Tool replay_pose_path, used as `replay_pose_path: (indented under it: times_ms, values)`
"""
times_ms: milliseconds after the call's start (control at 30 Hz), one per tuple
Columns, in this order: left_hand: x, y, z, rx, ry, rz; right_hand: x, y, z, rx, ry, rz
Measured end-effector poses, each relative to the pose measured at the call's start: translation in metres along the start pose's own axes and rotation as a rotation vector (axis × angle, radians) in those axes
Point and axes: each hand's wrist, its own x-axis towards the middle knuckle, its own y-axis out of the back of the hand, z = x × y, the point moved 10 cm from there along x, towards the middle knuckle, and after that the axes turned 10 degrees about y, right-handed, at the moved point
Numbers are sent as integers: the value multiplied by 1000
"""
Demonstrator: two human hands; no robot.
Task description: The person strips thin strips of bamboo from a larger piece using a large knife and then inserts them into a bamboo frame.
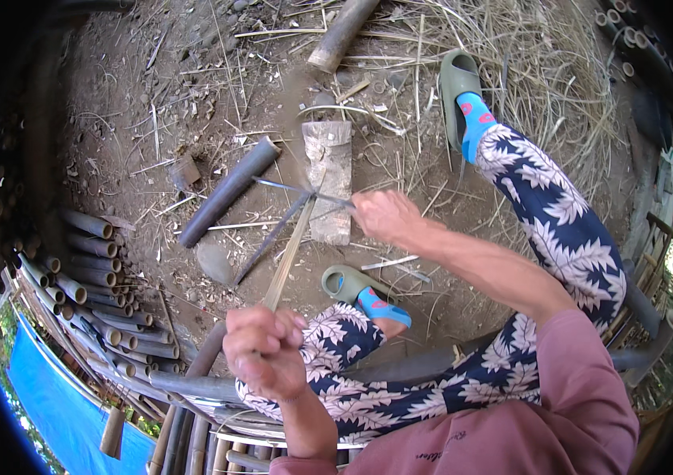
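Observation:
My left hand point(265, 348) is closed round the near end of a bundle of thin bamboo strips point(290, 257), which slants up and away from me. At the bundle's far end a dark flat strip point(271, 239) crosses it, its ends sticking out to several sides. My right hand point(388, 215) is closed at the right end of this dark strip, with the fingers curled and partly hidden. Beneath the crossing lies a pale, rough wooden block point(330, 226) on the ground. How the strip passes round the bundle is too blurred to tell.
A dark bamboo tube point(230, 192) lies left of the block, and another bamboo piece point(343, 36) beyond it. Stacked bamboo tubes point(95, 261) line the left side. Loose shavings point(511, 47) cover the far right ground. My sandalled feet stand right of and near the block.

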Motion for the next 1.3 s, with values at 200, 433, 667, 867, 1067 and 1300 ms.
replay_pose_path:
  times_ms: [200,433,667,867,1067,1300]
  values:
    - [-4,9,-1,-27,9,33,-7,20,-43,105,381,226]
    - [-2,8,-1,-53,-9,3,-13,24,-62,94,511,292]
    - [0,11,-5,-87,11,9,13,5,-15,112,310,180]
    - [2,2,-2,-6,4,-52,50,-34,52,-40,65,-58]
    - [2,9,-2,-73,-1,-43,29,-29,31,68,329,229]
    - [2,11,-8,-87,26,-35,23,-18,28,162,449,245]
